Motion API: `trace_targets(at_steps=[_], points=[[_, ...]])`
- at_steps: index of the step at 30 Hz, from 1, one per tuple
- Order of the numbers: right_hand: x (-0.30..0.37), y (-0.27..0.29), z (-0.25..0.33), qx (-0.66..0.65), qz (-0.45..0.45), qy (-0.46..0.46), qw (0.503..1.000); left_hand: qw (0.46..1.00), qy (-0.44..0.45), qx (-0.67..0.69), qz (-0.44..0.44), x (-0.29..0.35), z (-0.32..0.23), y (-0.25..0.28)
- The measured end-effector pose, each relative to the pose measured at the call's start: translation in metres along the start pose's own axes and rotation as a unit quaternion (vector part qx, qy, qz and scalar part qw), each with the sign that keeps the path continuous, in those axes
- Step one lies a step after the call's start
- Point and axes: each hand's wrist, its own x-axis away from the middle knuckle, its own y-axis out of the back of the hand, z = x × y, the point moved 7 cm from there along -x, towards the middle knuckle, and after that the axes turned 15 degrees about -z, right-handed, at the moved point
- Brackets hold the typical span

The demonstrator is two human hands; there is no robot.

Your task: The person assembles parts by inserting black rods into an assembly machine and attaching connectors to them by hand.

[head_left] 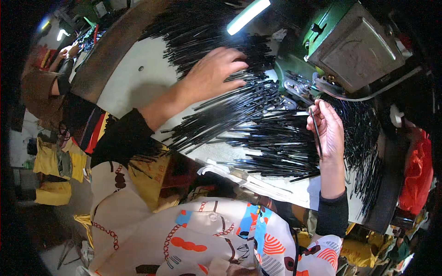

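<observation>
Over a large heap of thin black rods (221, 41), my left hand (214, 73) is stretched out with fingers apart and slightly blurred. Beneath its fingertips lies another layer of rods (235, 106), pointing toward the machine. My right hand (328, 131) pinches a single thin black rod (317, 133) between thumb and fingers, its lower part hanging across the palm. That hand is just in front of the metal working parts (297, 87) of a green machine (322, 25). More loose rods (276, 147) spread between my two hands.
A bright tube lamp (248, 16) hangs above the heap. The white tabletop (138, 60) has a dark raised edge (106, 55). Further rods (363, 138) lie right of my right arm, near a red bag (416, 172). Another person (43, 89) works at far left, above yellow sacks (53, 193).
</observation>
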Motion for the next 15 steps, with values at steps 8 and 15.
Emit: trace_targets(at_steps=[8, 15], points=[[0.001, -0.003, 0.000, -0.006, 0.017, -0.011, 1.000, 0.993, -0.056, -0.103, 0.008, 0.003, 0.022, -0.004], [0.001, -0.002, -0.001, 0.005, 0.010, -0.015, 1.000, 0.997, -0.073, 0.024, -0.008, -0.001, -0.023, 0.011]])
